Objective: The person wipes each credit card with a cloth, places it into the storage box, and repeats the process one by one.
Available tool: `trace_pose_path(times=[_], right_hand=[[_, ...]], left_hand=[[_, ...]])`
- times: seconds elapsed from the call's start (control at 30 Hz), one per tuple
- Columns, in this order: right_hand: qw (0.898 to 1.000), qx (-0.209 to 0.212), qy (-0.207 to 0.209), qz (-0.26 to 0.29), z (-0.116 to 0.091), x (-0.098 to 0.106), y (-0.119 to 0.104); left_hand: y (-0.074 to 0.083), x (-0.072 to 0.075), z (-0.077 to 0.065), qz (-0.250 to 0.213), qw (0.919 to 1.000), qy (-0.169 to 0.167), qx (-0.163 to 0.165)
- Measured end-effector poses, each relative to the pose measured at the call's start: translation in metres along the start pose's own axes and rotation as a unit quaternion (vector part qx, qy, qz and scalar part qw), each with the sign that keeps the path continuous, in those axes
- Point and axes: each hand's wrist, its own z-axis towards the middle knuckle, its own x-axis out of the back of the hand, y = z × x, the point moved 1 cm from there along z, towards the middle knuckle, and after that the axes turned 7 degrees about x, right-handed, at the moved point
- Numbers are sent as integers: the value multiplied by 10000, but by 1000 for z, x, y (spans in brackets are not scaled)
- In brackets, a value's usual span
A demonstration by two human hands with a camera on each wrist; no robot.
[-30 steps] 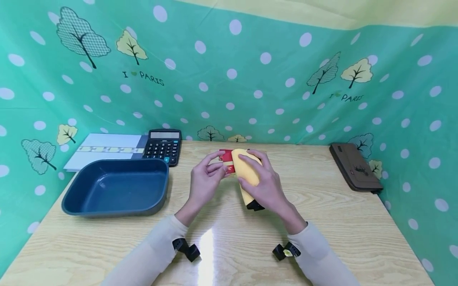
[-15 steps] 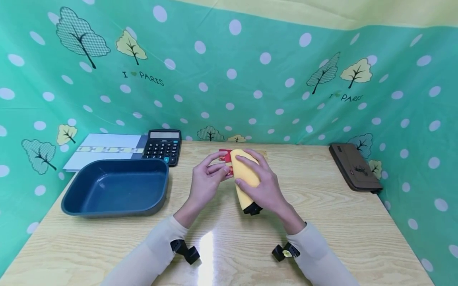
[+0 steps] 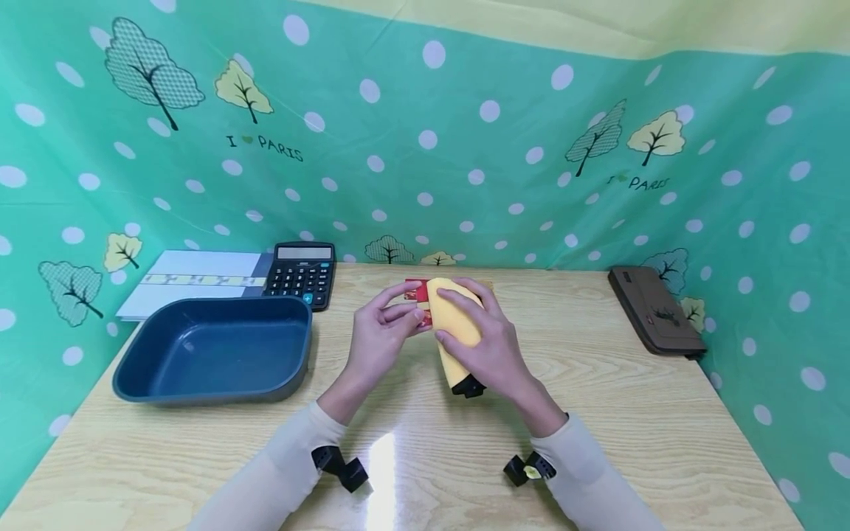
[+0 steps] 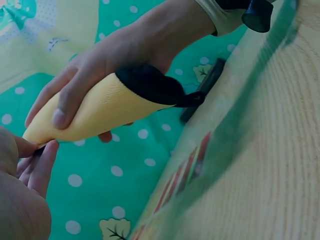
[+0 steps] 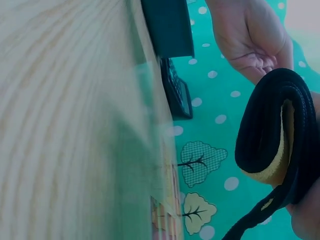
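Note:
A rolled yellow cloth item (image 3: pixel 454 328) with a black hem and a black loop is held up over the table. My right hand (image 3: pixel 491 343) grips it from the right, thumb and fingers spread round the roll. In the right wrist view the black hem (image 5: pixel 250 127) shows folded layers, the loop hanging below. At the narrow end, my left hand (image 3: pixel 380 332) pinches with thumb and fingertips, as the left wrist view shows; a small dark bit sits between them. Behind both hands lies a flat red and gold packet (image 3: pixel 422 292), largely covered by the roll.
To the left stands a deep blue plastic tub (image 3: pixel 212 354). Behind it are a black calculator (image 3: pixel 302 274) and a white folder (image 3: pixel 206 264) with a patterned band. A brown zipped wallet (image 3: pixel 657 310) lies at the back right, near the dotted green curtain (image 3: pixel 425 140).
The yellow roll and my right hand have shifted slightly left, toward my left hand, and the black end has swung a little downward. The left hand keeps nearly the same place.

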Motion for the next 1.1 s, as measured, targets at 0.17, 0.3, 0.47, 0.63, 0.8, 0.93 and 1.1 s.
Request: trace_pose_path(times=[0.17,0.3,0.47,0.63,0.8,0.93,1.1], right_hand=[[10000,-38,52,-60,2,5,2],[9998,-162,124,-66,2,9,6],[9995,-214,204,-87,4,15,13],[9990,-360,262,-83,4,20,18],[9976,-624,285,-60,5,25,25],[9971,-693,327,-24,5,29,27],[9964,-751,392,33,7,34,28]], left_hand=[[5,3,0,-2,10000,53,-56],[8,5,0,81,9999,115,-97],[9,9,3,187,9996,212,-33],[9,13,8,256,9992,312,-49],[4,17,12,295,9986,425,-93],[2,19,13,399,9972,625,-106],[-1,23,16,579,9953,768,-46]])
